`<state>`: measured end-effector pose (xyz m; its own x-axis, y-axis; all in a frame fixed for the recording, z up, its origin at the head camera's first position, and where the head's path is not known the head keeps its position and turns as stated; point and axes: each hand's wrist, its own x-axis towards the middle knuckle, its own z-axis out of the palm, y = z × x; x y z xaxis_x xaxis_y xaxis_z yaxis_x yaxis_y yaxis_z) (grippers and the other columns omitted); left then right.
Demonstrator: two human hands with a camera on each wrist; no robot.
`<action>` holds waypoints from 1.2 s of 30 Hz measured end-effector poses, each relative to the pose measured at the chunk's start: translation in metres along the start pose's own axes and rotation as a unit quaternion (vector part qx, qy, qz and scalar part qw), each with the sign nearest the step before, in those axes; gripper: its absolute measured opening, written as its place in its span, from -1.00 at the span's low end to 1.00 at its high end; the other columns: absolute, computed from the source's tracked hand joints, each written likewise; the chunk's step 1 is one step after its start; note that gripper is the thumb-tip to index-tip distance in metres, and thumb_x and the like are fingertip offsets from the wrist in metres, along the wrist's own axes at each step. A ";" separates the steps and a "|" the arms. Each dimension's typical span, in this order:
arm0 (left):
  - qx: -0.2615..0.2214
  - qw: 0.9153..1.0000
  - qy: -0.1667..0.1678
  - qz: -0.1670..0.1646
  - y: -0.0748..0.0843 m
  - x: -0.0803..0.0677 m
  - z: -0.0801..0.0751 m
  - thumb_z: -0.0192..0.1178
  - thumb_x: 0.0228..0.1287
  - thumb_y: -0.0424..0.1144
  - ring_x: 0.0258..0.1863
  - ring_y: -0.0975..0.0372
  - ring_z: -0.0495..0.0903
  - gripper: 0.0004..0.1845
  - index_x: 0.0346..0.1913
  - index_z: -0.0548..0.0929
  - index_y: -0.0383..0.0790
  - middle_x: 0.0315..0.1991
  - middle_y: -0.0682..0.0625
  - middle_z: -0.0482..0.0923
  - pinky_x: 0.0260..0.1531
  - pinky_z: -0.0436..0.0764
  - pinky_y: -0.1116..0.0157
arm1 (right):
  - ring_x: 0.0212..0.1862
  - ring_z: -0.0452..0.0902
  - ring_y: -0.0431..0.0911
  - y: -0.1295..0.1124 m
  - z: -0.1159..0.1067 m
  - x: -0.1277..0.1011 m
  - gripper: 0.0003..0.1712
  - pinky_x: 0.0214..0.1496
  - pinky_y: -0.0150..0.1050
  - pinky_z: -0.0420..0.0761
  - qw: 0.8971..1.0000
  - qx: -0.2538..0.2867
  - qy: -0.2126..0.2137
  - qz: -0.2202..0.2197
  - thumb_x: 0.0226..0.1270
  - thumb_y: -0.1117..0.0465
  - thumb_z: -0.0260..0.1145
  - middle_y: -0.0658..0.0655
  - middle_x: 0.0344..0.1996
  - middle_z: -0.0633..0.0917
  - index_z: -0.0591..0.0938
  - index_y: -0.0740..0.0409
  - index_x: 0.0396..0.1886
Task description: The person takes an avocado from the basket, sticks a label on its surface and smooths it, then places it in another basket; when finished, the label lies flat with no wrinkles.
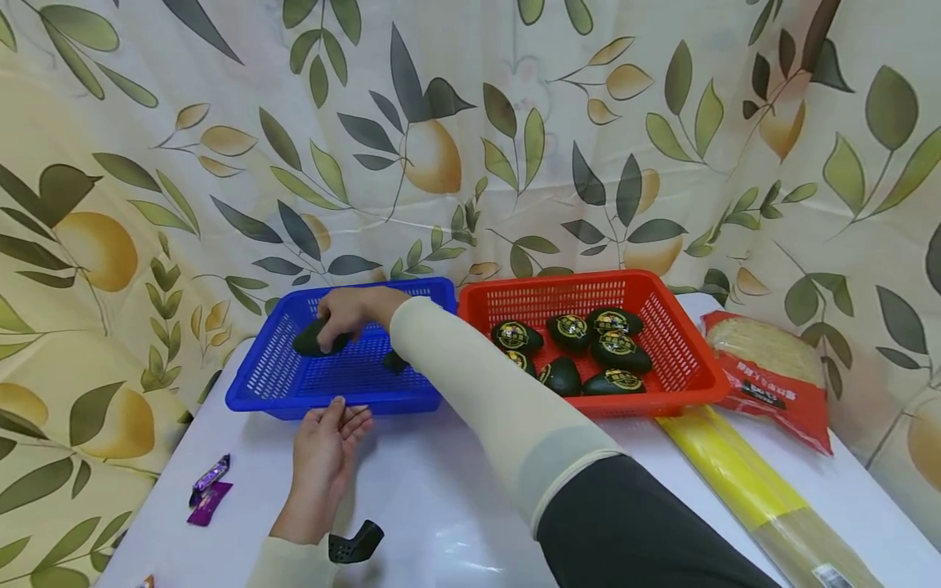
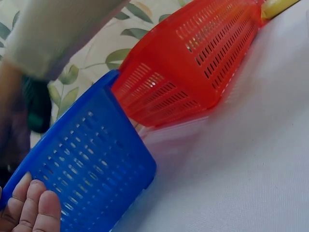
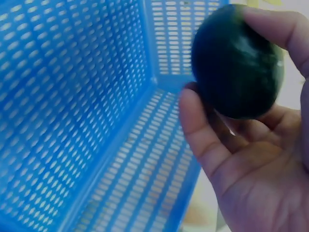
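Nearest to us on the white table [image 1: 441, 523], a small black clip-like piece [image 1: 355, 543] lies by our left wrist, and two purple candy wrappers [image 1: 208, 490] sit near the left edge. Our left hand [image 1: 323, 457] rests flat on the tabletop, fingers straight and relaxed, fingertips right up against the near wall of the blue basket [image 1: 294, 392]. It holds nothing; we judge it is there to keep the basket from sliding. Along the right edge lies a long yellow pack of noodles [image 1: 742, 482].

Moving in, our right arm crosses over from the right, so the cream sleeve [image 1: 485, 392] spans the basket's near right corner. Our right hand [image 1: 349, 314] is down inside the blue basket near its far left corner, fingers and thumb curled round a dark egg-shaped packet [image 1: 318, 339]. The wrist view shows it cupped against the palm, just above the perforated floor. A second dark packet [image 1: 394, 362] peeks out from under the sleeve, already on the basket floor.

Beside it to the right, the red basket [image 1: 676, 335] stands touching the blue one, with at least six more dark packets [image 1: 617, 353] clustered inside, gold labels up. Beyond it at the far right corner leans a red bag of dried noodles [image 1: 772, 367], and a leaf-print curtain [image 1: 470, 139] hangs behind.
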<state>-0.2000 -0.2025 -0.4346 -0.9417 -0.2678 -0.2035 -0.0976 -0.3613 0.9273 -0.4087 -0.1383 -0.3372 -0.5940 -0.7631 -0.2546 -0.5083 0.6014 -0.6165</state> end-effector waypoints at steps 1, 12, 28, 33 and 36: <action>0.004 1.000 0.002 -0.001 0.002 0.000 -0.002 -0.13 0.72 -0.14 -0.15 0.23 0.75 -0.81 0.03 0.30 -0.23 -0.22 0.00 0.64 0.00 0.74 0.30 | -0.02 0.62 -0.12 0.001 -0.003 -0.006 -0.37 0.00 -0.18 0.77 1.000 0.007 0.013 -0.008 0.25 0.05 0.49 0.09 0.08 0.61 0.53 0.15 0.26; 0.037 0.999 -0.003 -0.009 0.013 -0.003 -0.016 -0.16 0.72 -0.11 -0.11 0.26 0.73 -0.79 0.08 0.29 -0.21 -0.18 0.02 0.61 0.06 0.71 0.31 | -0.02 0.63 -0.09 0.017 -0.013 -0.097 -0.31 -0.03 -0.25 0.75 0.995 0.036 0.076 -0.059 0.25 -0.07 0.46 0.09 0.05 0.64 0.56 0.14 0.31; 0.014 1.000 -0.006 -0.020 0.012 -0.004 -0.018 -0.16 0.71 -0.10 0.03 0.21 0.69 -0.77 0.16 0.27 -0.17 -0.19 0.07 0.63 0.14 0.67 0.34 | 0.02 0.58 -0.07 0.039 0.038 -0.235 -0.42 -0.03 -0.18 0.67 0.988 0.051 0.144 -0.025 0.19 -0.07 0.51 -0.04 -0.02 0.69 0.62 -0.06 0.20; 0.014 1.000 -0.009 -0.019 0.010 -0.005 -0.015 -0.13 0.70 -0.09 0.03 0.22 0.69 -0.78 0.13 0.28 -0.16 -0.17 0.06 0.62 0.16 0.66 0.33 | 0.04 0.56 -0.09 0.052 0.064 -0.278 -0.45 -0.02 -0.19 0.67 0.984 0.039 0.170 -0.025 0.22 -0.06 0.51 -0.09 0.00 0.68 0.62 -0.12 0.20; 0.013 1.000 -0.020 -0.017 0.006 -0.006 -0.008 -0.11 0.70 -0.09 0.04 0.21 0.69 -0.78 0.12 0.29 -0.16 -0.16 0.05 0.63 0.17 0.66 0.32 | 0.06 0.56 -0.11 0.060 0.078 -0.307 -0.44 0.00 -0.19 0.67 0.982 0.032 0.188 -0.017 0.23 -0.05 0.51 -0.11 0.02 0.68 0.62 -0.13 0.22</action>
<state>-0.1921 -0.2108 -0.4301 -0.9498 -0.2190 -0.2234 -0.1381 -0.3472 0.9276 -0.2085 0.1141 -0.3539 -0.7713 -0.6343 0.0523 -0.4992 0.5520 -0.6679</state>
